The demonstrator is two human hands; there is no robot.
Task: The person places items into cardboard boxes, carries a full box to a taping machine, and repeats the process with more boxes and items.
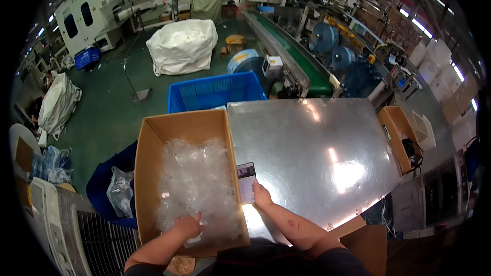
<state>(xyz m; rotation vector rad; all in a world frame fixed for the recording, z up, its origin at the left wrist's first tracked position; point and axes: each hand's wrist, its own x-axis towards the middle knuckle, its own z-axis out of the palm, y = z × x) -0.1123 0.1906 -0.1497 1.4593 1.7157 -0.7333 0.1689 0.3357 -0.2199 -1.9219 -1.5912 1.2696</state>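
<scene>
A tall open cardboard box stands left of centre, filled with a heap of small clear plastic pieces. Inside it, over the near part of the heap, is my left hand, its fingers curled; what they hold, if anything, is too small to make out. My right hand grips the right side of a smartphone with a lit screen. The phone is beside the box's right wall, at the left edge of a shiny metal table.
Behind the box sits a blue plastic crate. A green conveyor belt runs beyond the table, near large blue water bottles. Further back stands a white sack. A small cardboard box is at the table's right end.
</scene>
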